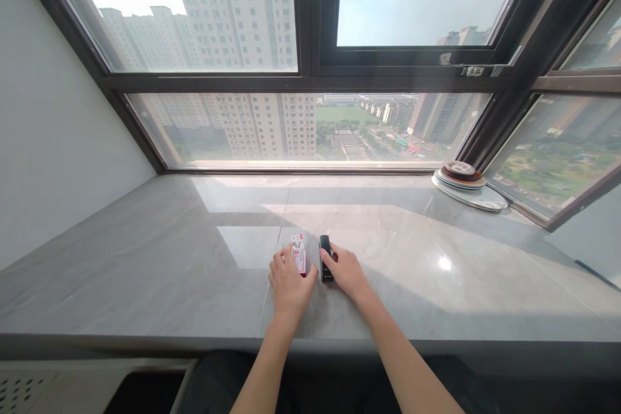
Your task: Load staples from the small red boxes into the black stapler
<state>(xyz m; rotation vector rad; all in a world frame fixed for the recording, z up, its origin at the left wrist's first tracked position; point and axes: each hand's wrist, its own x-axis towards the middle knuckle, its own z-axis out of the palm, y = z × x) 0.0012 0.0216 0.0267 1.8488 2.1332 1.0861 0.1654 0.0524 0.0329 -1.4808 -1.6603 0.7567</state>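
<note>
A small red-and-white box (300,261) lies on the grey countertop, with another white and red printed piece (297,241) just behind it; whether the two are joined I cannot tell. My left hand (291,284) rests over the box's left side, fingers bent at its edge and thumb spread apart to the right. To the right, a slim black stapler (326,264) lies lengthwise, pointing away from me. My right hand (347,272) grips it from the right side, thumb on top and fingers along its far side, partly hidden.
The grey stone countertop (145,272) runs along a dark-framed window (305,84). A stack of plates (460,176) stands in the far right corner. Below the counter's front edge, at left, is a pale perforated surface (29,388).
</note>
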